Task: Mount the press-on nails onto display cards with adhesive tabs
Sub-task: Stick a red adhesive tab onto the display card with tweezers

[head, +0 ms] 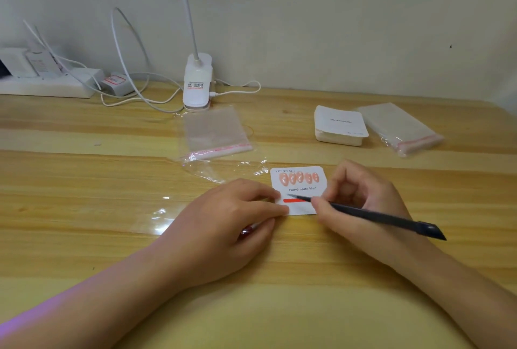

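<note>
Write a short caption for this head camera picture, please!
Left hand steadies the display card while right hand works a black tool on it.

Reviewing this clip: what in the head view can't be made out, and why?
- Red-tipped object: mostly hidden under the left hand; cannot identify it.
- Red strip on the display card: right end covered by the right hand and black tool.
- Small print at the card's top left: too small to read.
- Card stack text: upside down, blurred.
- Lamp: head cut off by top edge.
</note>
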